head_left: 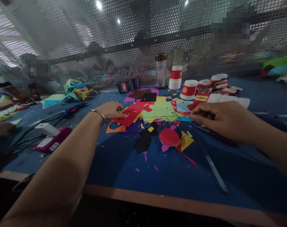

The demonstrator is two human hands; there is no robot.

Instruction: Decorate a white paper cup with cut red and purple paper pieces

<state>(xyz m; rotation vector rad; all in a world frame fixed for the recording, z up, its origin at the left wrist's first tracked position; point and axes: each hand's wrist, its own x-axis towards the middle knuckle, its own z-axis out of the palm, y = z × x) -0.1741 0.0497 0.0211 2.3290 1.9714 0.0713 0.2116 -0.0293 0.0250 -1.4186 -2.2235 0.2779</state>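
My left hand [112, 113], with a bangle at the wrist, has its thumb over a piece of red paper [131, 117] and its fingers curled at the edge. Beside it lies an orange paper scrap [116, 127] with a round cutout. My right hand [213, 117] is bent over the right end of the paper pile, thumb and fingertips together; what they hold, if anything, is hidden. Light green paper [161, 108] and light blue paper [182, 106] lie between the hands. In front are a red paper circle [169, 137], a yellow scrap [186, 141] and a slim pen-like stick [213, 167].
Paper cups [189, 90] and a clear bottle [161, 72] stand behind the pile. A purple power strip [52, 142] with a white plug and cables sits left. At the far left edge is another person's hand [1, 134]. A perforated metal screen [124, 37] rises behind the blue table.
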